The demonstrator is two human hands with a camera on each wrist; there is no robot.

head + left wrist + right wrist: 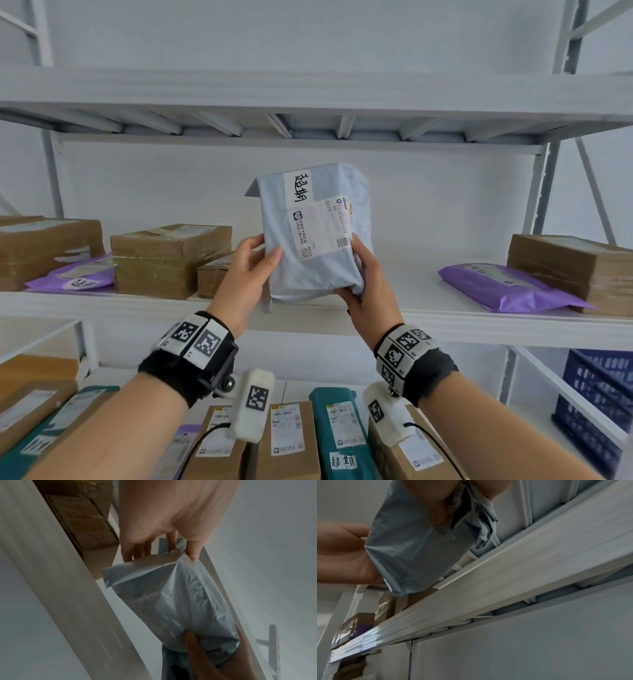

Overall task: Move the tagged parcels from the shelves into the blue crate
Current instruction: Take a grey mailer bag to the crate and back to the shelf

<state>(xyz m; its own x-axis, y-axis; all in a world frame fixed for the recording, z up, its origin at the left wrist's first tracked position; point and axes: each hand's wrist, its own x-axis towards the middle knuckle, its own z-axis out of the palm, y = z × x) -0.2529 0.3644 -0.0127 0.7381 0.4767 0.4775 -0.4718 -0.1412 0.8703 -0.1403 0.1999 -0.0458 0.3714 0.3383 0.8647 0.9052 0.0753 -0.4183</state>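
At the middle shelf (445, 311), left to right: the left hand (245, 274) pinches the grey parcel's (315, 260) left edge between thumb and fingers (126, 553); the parcel stands upright just above the shelf's front lip; the right hand (368, 291) grips its lower right corner, fingers seemingly curled behind. The blue crate (596, 404) sits below the shelf, far right.

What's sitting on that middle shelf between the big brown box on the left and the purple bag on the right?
Head view: a small box beside the big box, then the grey parcel held up in both hands; bare shelf runs on to the purple bag.
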